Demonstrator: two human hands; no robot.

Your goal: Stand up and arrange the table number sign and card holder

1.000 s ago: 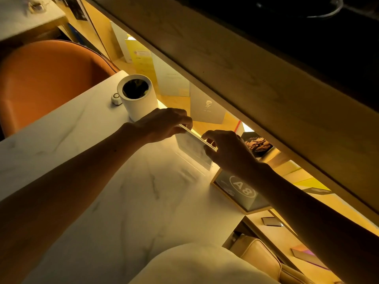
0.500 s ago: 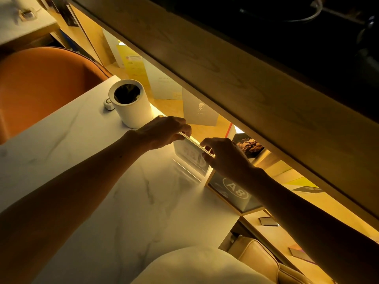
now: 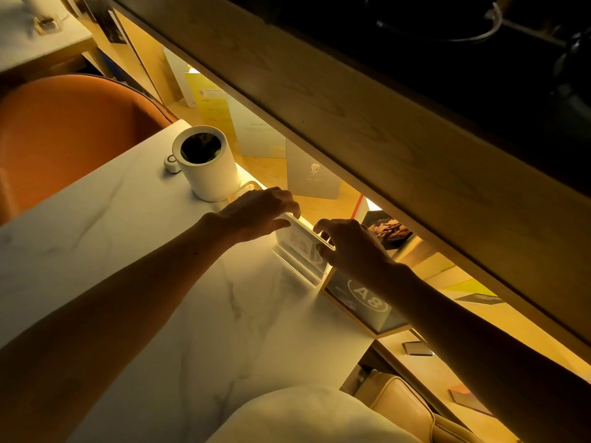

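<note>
A clear acrylic card holder (image 3: pixel 300 247) with a printed card stands upright near the far edge of the white marble table (image 3: pixel 153 282). My left hand (image 3: pixel 256 212) grips its top left corner. My right hand (image 3: pixel 348 247) pinches its top right corner. Just right of it stands the wood-framed table number sign (image 3: pixel 367 302) marked A8, partly hidden by my right forearm.
A white cylindrical container (image 3: pixel 208 164) with a dark inside stands at the table's far left, a small round white object (image 3: pixel 171 162) beside it. An orange chair (image 3: pixel 64 139) is to the left. Beyond the table a lit shelf holds upright cards (image 3: pixel 311 177) under a wooden ledge.
The card holder has come down from a raised tilt and stands closer to the A8 sign. Both hands stayed on its top corners.
</note>
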